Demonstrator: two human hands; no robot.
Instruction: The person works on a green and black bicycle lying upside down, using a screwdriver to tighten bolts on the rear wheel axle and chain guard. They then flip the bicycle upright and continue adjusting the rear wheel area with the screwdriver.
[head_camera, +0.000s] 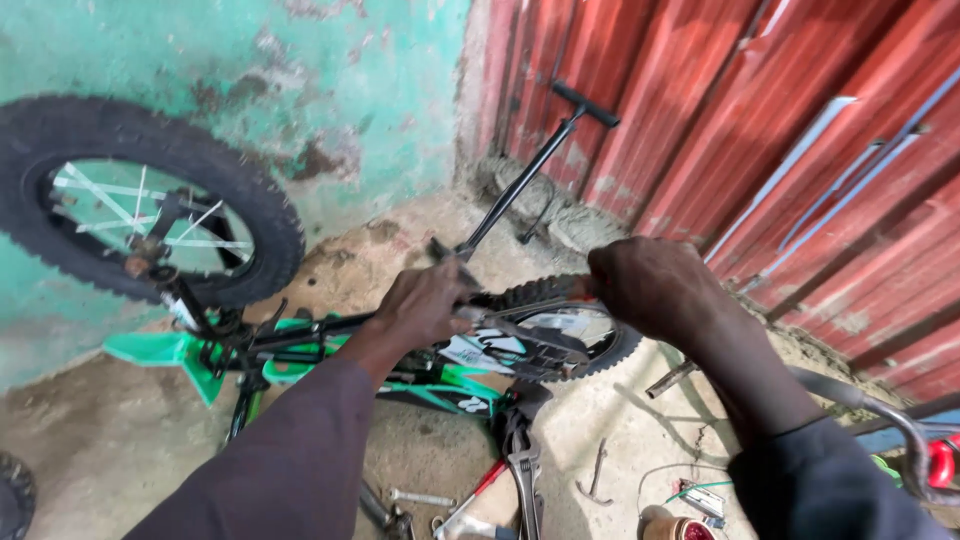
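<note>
You are clenching your left hand (425, 305) around a dark tool at the small green bicycle (330, 350), which is lying upturned on the rough concrete floor (100, 440). Your right hand (655, 290) is gripping its knobby rubber rear tyre (560, 295). Beyond the bicycle, a black metal floor pump (530, 175) is leaning toward the ribbed red sheet wall (760, 130); below it, a small round tin (680, 528) is sitting, contents unclear.

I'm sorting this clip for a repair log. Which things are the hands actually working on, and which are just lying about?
In hand:
- left hand gripping the upturned green bicycle
- right hand on its knobbly rear tyre

Lying about:
- black floor pump leaning by the red metal wall
- adjustable wrench on the concrete floor
- small spanner
- red-lidded tin
</note>
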